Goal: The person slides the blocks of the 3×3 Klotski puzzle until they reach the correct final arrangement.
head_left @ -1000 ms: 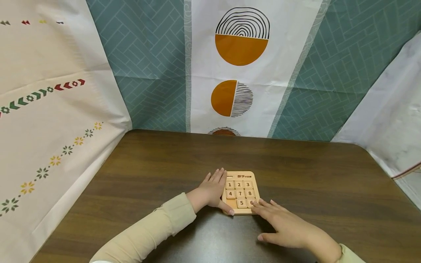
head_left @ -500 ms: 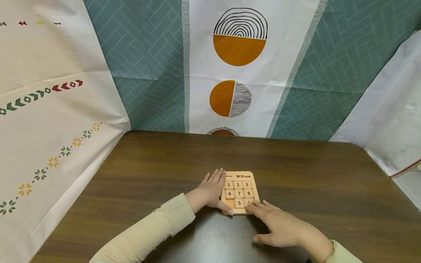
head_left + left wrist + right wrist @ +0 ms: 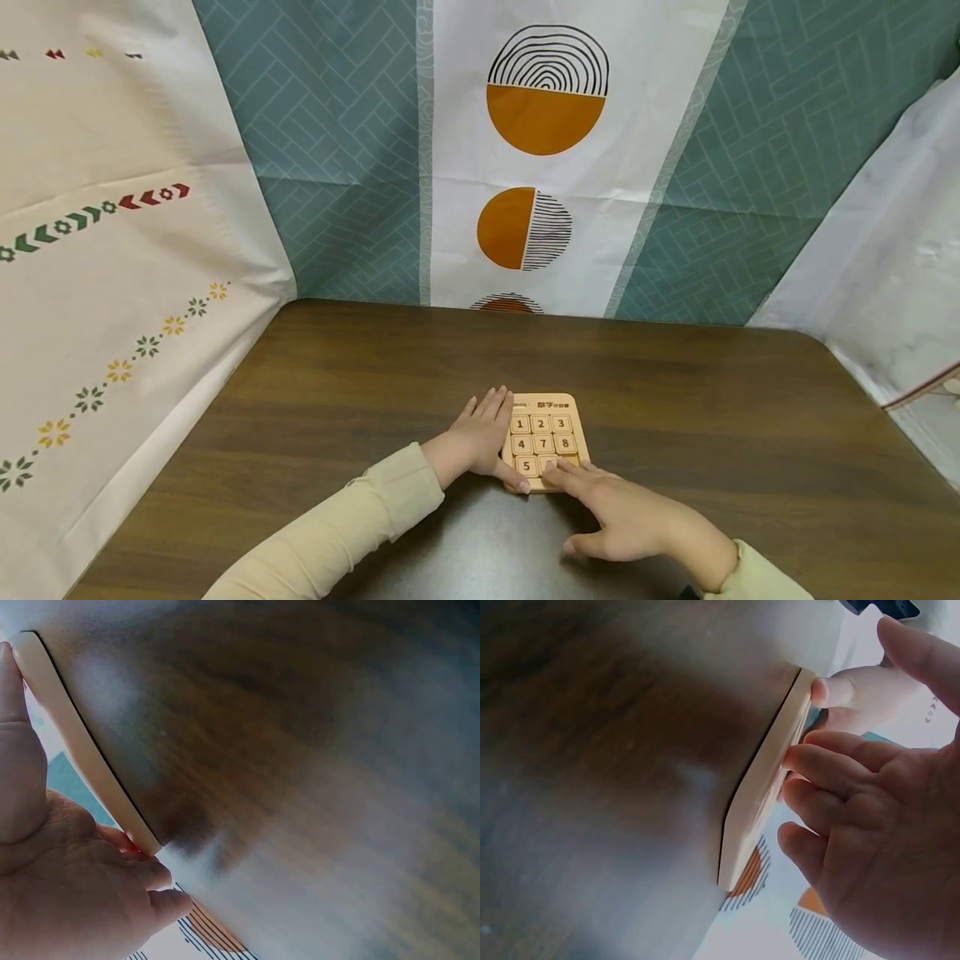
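Observation:
A wooden number slide puzzle point(image 3: 573, 408) lies flat on the table, its tiles 1, 2, 3 over 4, 7, 8. Its bottom row shows tile 5 point(image 3: 527, 466) at the left, tile 6 partly covered by fingertips, and a gap at the right. My left hand point(image 3: 480, 437) steadies the frame, straight fingers along the left side and thumb on the lower edge. The left wrist view shows the frame's edge point(image 3: 82, 742) spanned by thumb and fingers. My right hand point(image 3: 626, 515) rests extended fingertips on tile 6, thumb held apart, and the right wrist view shows those fingers point(image 3: 829, 766) over the frame.
The brown wooden table point(image 3: 360, 367) reaches back to a teal and white patterned cloth point(image 3: 352, 167). A cream cloth point(image 3: 112, 292) hangs at the left, a pale one point(image 3: 892, 250) at the right. Both arms wear light sleeves.
My right hand has slid left along the bottom row, and tiles 5 and 6 have shifted left with it. The gap has gone from bottom left to bottom right. My left hand stays put.

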{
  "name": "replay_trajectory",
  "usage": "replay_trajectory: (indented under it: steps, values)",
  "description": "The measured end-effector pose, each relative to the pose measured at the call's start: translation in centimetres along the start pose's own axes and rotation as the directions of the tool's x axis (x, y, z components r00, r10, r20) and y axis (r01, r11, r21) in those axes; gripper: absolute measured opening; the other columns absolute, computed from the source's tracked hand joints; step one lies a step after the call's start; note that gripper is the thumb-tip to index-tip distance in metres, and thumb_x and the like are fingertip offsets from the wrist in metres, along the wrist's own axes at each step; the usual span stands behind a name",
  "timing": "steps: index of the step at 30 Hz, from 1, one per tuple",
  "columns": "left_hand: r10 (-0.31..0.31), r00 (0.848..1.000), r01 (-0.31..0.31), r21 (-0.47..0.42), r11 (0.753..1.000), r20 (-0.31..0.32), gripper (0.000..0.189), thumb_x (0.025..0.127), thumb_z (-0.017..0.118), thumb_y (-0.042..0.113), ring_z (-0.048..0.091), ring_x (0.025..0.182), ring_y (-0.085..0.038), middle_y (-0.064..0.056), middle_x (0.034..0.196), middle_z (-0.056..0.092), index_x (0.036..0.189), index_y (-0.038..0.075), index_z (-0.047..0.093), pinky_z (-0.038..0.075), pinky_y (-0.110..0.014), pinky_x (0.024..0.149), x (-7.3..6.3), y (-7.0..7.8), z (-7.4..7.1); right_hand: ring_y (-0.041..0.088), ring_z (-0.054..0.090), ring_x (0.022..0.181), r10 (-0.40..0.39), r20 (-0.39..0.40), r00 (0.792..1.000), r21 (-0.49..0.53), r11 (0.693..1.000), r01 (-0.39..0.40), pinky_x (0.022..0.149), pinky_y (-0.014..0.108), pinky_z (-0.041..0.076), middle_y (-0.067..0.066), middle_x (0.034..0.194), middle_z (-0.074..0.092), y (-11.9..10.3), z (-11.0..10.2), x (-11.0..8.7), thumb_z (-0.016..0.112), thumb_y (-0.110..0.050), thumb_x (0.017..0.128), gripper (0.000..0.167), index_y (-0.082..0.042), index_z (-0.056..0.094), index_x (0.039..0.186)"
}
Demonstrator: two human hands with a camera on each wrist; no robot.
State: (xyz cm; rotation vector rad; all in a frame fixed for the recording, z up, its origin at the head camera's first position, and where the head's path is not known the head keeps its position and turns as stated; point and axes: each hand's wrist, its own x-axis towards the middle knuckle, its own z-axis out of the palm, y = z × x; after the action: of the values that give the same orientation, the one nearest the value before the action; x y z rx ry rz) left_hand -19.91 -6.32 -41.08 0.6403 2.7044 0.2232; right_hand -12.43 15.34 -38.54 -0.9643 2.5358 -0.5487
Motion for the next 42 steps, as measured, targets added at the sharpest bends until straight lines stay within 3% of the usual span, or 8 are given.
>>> replay_trajectory:
  steps: [8, 15, 21, 28, 36, 42]
  values:
    - [-0.001, 1.0, 0.002, 0.017, 1.0, -0.008, 0.128, 0.064, 0.072, 0.069, 0.007, 0.148, -0.025, -0.013, 0.16, 0.006, 0.153, 0.003, 0.009, 0.013, -0.043, 0.119, -0.2, -0.1, -0.2, 0.049, 0.029, 0.136, 0.014, 0.017, 1.0, 0.022, 1.0, -0.015, 0.104, 0.063, 0.03, 0.019, 0.151, 0.033, 0.0, -0.3, 0.4, 0.068, -0.04, 0.084, 0.077, -0.005, 0.038, 0.145]
    - [0.01, 1.0, -0.01, 0.016, 1.0, -0.011, 0.129, 0.063, 0.071, 0.071, 0.008, 0.148, -0.025, -0.013, 0.16, 0.007, 0.153, 0.003, 0.009, 0.013, -0.044, 0.118, -0.1, 0.1, 0.2, 0.048, 0.027, 0.137, 0.088, -0.079, 0.993, 0.024, 0.996, -0.087, 0.108, 0.061, 0.024, 0.027, 0.15, 0.029, 1.5, -0.8, 1.0, 0.07, -0.041, 0.083, 0.082, 0.001, 0.036, 0.145]
    - [0.009, 1.0, -0.009, 0.022, 1.0, 0.0, 0.128, 0.064, 0.071, 0.071, 0.007, 0.148, -0.024, -0.012, 0.16, 0.006, 0.153, 0.003, 0.009, 0.012, -0.044, 0.119, -0.2, 0.2, 0.1, 0.051, 0.026, 0.136, 0.122, -0.064, 0.99, 0.034, 0.992, -0.12, 0.108, 0.062, 0.024, 0.029, 0.15, 0.029, 1.7, -0.3, 0.5, 0.071, -0.038, 0.081, 0.085, 0.002, 0.032, 0.146]
    - [-0.004, 1.0, 0.004, 0.016, 1.0, 0.014, 0.127, 0.065, 0.07, 0.071, 0.005, 0.148, -0.024, -0.012, 0.16, 0.004, 0.153, 0.004, 0.007, 0.011, -0.043, 0.119, -0.2, 0.1, -0.3, 0.053, 0.028, 0.134, 0.112, 0.0, 0.994, 0.021, 0.993, -0.112, 0.105, 0.064, 0.027, 0.028, 0.149, 0.03, 0.7, -0.7, -0.4, 0.071, -0.042, 0.081, 0.087, 0.002, 0.033, 0.146]
    - [-0.004, 1.0, 0.003, 0.037, 0.999, 0.014, 0.128, 0.064, 0.07, 0.072, 0.007, 0.148, -0.024, -0.012, 0.16, 0.006, 0.153, 0.003, 0.009, 0.013, -0.043, 0.119, -0.3, 0.3, 0.0, 0.045, 0.024, 0.14, 0.044, -0.017, 0.999, 0.024, 0.999, -0.044, 0.11, 0.059, 0.024, 0.023, 0.154, 0.024, 0.8, -0.5, 2.1, 0.065, -0.046, 0.086, 0.086, -0.001, 0.028, 0.149]
    - [-0.013, 1.0, 0.013, 0.037, 0.999, 0.01, 0.128, 0.064, 0.07, 0.072, 0.006, 0.148, -0.023, -0.012, 0.16, 0.005, 0.153, 0.004, 0.008, 0.012, -0.043, 0.119, -0.3, 0.3, -0.2, 0.046, 0.024, 0.139, 0.063, -0.003, 0.998, 0.013, 0.998, -0.063, 0.11, 0.06, 0.024, 0.024, 0.153, 0.026, 1.5, -0.7, 2.1, 0.066, -0.047, 0.085, 0.086, -0.003, 0.03, 0.149]
